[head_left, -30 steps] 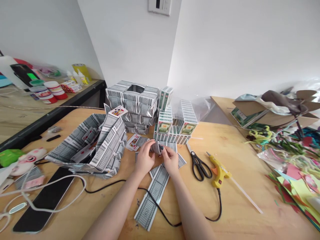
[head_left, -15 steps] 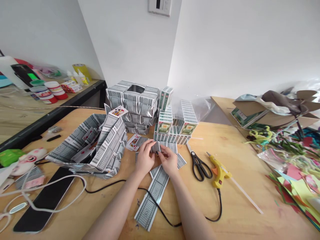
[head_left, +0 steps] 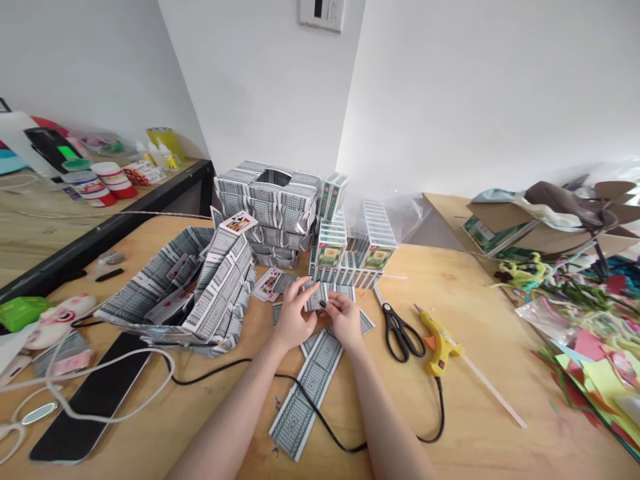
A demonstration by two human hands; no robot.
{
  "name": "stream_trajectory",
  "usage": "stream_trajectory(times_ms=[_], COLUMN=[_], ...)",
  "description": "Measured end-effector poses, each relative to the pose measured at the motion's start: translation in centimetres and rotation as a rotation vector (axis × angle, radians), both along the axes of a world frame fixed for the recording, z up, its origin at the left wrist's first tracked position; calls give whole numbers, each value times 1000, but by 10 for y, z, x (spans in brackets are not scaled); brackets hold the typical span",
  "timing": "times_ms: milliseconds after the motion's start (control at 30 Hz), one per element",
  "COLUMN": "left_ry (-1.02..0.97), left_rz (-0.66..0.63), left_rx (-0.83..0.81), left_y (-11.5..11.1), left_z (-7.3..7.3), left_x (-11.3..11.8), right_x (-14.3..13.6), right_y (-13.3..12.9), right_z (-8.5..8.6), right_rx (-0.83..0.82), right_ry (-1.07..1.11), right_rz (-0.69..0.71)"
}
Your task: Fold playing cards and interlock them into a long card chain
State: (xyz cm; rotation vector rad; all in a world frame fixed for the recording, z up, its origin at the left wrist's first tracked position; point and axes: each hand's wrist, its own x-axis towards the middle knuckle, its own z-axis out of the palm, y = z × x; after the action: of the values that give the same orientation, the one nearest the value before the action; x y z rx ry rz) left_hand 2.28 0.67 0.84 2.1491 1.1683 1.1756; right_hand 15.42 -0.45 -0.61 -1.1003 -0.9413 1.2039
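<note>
Between my two hands is a grey-patterned playing card (head_left: 316, 297), raised a little above the table. The fingers of my left hand (head_left: 295, 313) pinch its left side and upper edge. My right hand (head_left: 344, 319) grips its lower right edge between thumb and fingers. Beneath my wrists lies a long strip of joined playing cards (head_left: 306, 393), with more card strips around it. To the left, face-up cards (head_left: 267, 283) rest beside a basket built of folded cards (head_left: 220, 287). Loose cards lie inside that basket.
A lidded card-covered box (head_left: 273, 200) and stacked card packs (head_left: 333, 257) stand at the back. Black scissors (head_left: 399, 333) and a yellow glue gun (head_left: 443, 347) lie at right, the gun's black cord crossing the front. A phone (head_left: 90, 407) and white cable are at left.
The card between my hands was bent or curled and now shows flatter, its patterned back towards me. My left index finger has stretched out along its top, and my right hand has shifted slightly right.
</note>
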Motion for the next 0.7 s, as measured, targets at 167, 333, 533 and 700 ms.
stream_trajectory(times_ms=[167,333,533,700], left_ry=[-210,-15,-4,-28], left_rz=[86,175,160,179], left_rx=[-204,-293,-276,-287], left_y=[5,5,2,1], left_z=[-5,-10,-5,-5], left_x=[2,4,6,8], right_x=[0,-1,-2,-4], right_y=[-2,-3,-3,-3], right_z=[13,11,8,5], right_rx=[-16,3,-17,-54], right_ry=[86,43,-16,-142], right_rz=[13,108,165,102])
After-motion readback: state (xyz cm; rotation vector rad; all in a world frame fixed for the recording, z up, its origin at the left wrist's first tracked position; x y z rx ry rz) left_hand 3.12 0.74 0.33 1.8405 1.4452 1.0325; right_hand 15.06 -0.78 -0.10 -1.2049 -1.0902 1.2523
